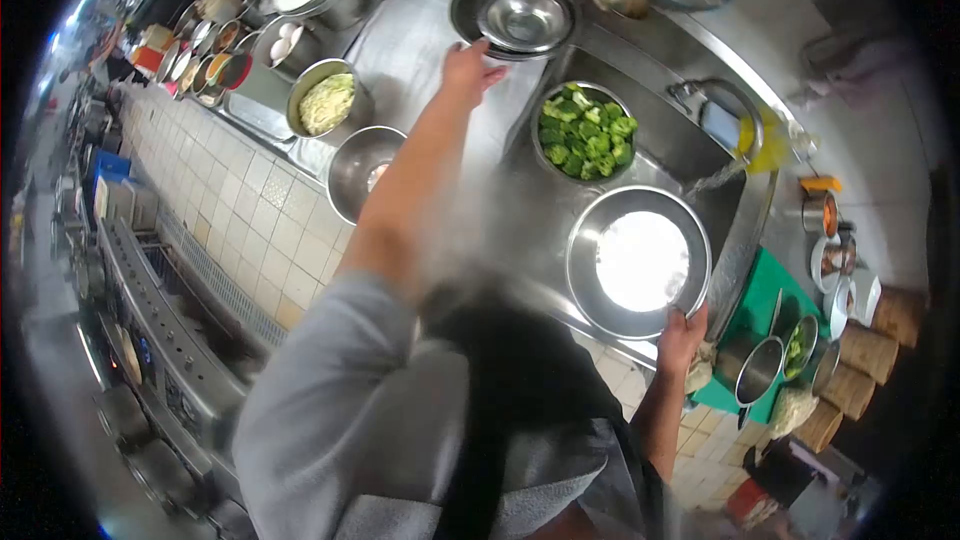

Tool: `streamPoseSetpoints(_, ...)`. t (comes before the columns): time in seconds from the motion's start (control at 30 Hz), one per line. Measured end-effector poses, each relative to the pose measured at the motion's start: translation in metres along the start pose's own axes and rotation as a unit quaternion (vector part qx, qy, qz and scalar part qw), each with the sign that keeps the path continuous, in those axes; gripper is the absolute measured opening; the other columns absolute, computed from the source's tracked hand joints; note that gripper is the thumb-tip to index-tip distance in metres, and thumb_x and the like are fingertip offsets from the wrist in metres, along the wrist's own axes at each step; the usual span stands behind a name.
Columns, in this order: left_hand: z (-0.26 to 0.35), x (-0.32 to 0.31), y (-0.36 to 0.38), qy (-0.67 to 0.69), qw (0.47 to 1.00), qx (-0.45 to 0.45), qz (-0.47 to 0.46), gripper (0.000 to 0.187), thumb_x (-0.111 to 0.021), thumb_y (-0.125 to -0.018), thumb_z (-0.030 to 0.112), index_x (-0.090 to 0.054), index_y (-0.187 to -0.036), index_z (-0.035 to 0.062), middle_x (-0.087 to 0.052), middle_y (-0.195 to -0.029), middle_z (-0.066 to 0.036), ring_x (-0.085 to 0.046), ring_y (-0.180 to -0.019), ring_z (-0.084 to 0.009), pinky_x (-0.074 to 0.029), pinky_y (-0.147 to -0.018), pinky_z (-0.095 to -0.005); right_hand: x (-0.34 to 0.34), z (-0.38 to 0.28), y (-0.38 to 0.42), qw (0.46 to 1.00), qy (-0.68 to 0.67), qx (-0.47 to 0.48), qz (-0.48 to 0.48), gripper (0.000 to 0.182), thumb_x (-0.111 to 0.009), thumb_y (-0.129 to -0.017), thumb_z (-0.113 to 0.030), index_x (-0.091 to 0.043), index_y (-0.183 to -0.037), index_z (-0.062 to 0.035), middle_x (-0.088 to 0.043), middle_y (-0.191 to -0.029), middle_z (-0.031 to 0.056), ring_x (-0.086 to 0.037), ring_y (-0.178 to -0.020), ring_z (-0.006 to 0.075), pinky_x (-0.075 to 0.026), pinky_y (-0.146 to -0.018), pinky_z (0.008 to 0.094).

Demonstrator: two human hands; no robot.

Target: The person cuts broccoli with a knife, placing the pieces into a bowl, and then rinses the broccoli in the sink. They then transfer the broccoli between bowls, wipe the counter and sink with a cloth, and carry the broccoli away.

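My left hand [470,75] reaches to the near rim of a wide metal bowl [463,12], its fingers apart; whether they touch the rim is unclear. A smaller metal bowl [523,18] sits inside that wide one. At the lower right, my right hand [682,338] grips the near rim of a large shiny bowl [590,275], which has a bright glare inside. Beyond it, a metal bowl of broccoli [587,130] rests at the sink. Water runs from the faucet [748,110] into the sink [655,90].
Left of my left arm are an empty-looking bowl [350,175], a pot of shredded cabbage [328,103] and a pot with eggs [285,43]. A green board [768,290] with pans lies right. A stove [175,330] stands at the far left.
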State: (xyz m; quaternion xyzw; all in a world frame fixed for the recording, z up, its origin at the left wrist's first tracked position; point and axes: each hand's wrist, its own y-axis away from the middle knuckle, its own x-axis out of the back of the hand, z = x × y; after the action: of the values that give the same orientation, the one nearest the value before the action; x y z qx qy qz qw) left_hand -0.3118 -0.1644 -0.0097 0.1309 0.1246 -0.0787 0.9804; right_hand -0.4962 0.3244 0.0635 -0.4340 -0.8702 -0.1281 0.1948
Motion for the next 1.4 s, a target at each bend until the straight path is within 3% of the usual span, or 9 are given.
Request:
streamPoseSetpoints(0.2,0.046,-0.019,0.006,0.125,0.987,0.105,0.007,0.035,-0.048,-0.086,-0.003,-0.041,-0.12,-0.0104,-0.057,-0.109,-0.026,-0.065,-0.091,-0.0447,-0.063,-0.07,-0.0538,-0.028,-0.017,-0.01,0.993,-0.107,-0.04,-0.031,0.044,-0.047,-0.08,0.006,-0.052,-0.123,0.0022,-0.06,-0.108,0.0084,-0.056,-0.097,0.0172,-0.044,-0.086,0.0292)
streamPoseSetpoints(0.5,0.133,0.035,0.016,0.111,0.991,0.04,-0.058,0.027,-0.045,-0.086,-0.001,-0.05,-0.112,-0.0085,-0.065,-0.095,-0.023,-0.069,-0.074,-0.0385,-0.062,-0.06,-0.0483,-0.137,-0.065,-0.09,0.967,-0.243,-0.047,-0.06,0.046,-0.054,-0.081,0.004,-0.051,-0.127,0.0024,-0.059,-0.118,0.0118,-0.057,-0.105,0.0206,-0.042,-0.091,0.0307)
streamPoseSetpoints(0.6,0.164,0.06,0.019,-0.025,0.997,-0.015,-0.077,0.026,-0.044,-0.088,0.001,-0.05,-0.111,-0.0096,-0.065,-0.094,-0.024,-0.069,-0.076,-0.0403,-0.062,-0.064,-0.0431,-0.192,-0.101,-0.123,0.929,-0.342,-0.082,-0.113,0.046,-0.057,-0.08,0.004,-0.049,-0.125,-0.0003,-0.057,-0.12,0.0136,-0.058,-0.105,0.0255,-0.046,-0.09,0.0376)
streamPoseSetpoints(0.77,0.198,0.074,0.044,0.033,0.998,0.014,-0.052,0.028,-0.05,-0.09,-0.001,-0.046,-0.113,-0.0167,-0.055,-0.108,-0.025,-0.064,-0.095,-0.0424,-0.061,-0.081,-0.0509,-0.279,-0.14,-0.167,0.85,-0.458,-0.094,-0.242,0.052,-0.057,-0.088,0.0,-0.035,-0.135,-0.0012,-0.052,-0.124,0.0202,-0.058,-0.106,0.0365,-0.052,-0.085,0.0511)
streamPoseSetpoints(0.8,0.192,0.074,0.04,0.048,0.998,0.013,-0.035,0.023,-0.046,-0.089,0.002,-0.05,-0.11,-0.0084,-0.065,-0.095,-0.023,-0.068,-0.077,-0.0397,-0.062,-0.065,-0.0444,-0.293,-0.141,-0.171,0.85,-0.458,-0.093,-0.242,0.052,-0.057,-0.088,0.0,-0.035,-0.135,-0.0012,-0.052,-0.124,0.0202,-0.058,-0.106,0.0365,-0.052,-0.085,0.0511)
streamPoseSetpoints(0.87,0.181,0.075,0.035,0.049,0.998,0.011,-0.039,0.023,-0.046,-0.089,0.002,-0.05,-0.109,-0.0086,-0.065,-0.095,-0.023,-0.068,-0.077,-0.0394,-0.062,-0.065,-0.0448,-0.31,-0.135,-0.173,0.842,-0.454,-0.152,-0.249,0.059,-0.055,-0.092,-0.003,-0.026,-0.143,-0.0022,-0.049,-0.128,0.0224,-0.06,-0.104,0.037,-0.052,-0.085,0.0492)
streamPoseSetpoints(1.03,0.127,0.082,-0.004,0.037,0.993,0.087,-0.07,0.02,-0.053,-0.088,0.001,-0.05,-0.106,-0.0091,-0.062,-0.092,-0.021,-0.067,-0.076,-0.0375,-0.063,-0.062,-0.0443,-0.277,-0.122,-0.135,0.889,-0.34,-0.133,-0.278,0.062,-0.055,-0.094,-0.007,-0.023,-0.146,-0.0018,-0.05,-0.13,0.0205,-0.064,-0.099,0.0332,-0.053,-0.083,0.0425)
streamPoseSetpoints(1.2,0.087,0.1,-0.045,-0.107,0.992,-0.023,-0.057,0.041,-0.069,-0.082,0.008,-0.049,-0.114,-0.0075,-0.062,-0.089,-0.019,-0.068,-0.066,-0.0315,-0.061,-0.055,-0.036,-0.213,-0.045,-0.099,0.937,-0.202,-0.174,-0.225,0.047,-0.058,-0.093,-0.009,-0.043,-0.136,-0.0005,-0.058,-0.117,0.0136,-0.064,-0.091,0.0249,-0.054,-0.076,0.0373)
streamPoseSetpoints(1.4,0.099,0.105,-0.003,-0.164,0.983,-0.079,-0.013,0.053,-0.072,-0.082,0.013,-0.045,-0.124,-0.0064,-0.063,-0.093,-0.018,-0.069,-0.065,-0.0281,-0.059,-0.055,-0.033,-0.18,0.02,-0.098,0.927,-0.224,-0.288,-0.091,0.045,-0.057,-0.091,-0.008,-0.042,-0.133,-0.0006,-0.056,-0.116,0.016,-0.062,-0.096,0.0297,-0.055,-0.077,0.0416)
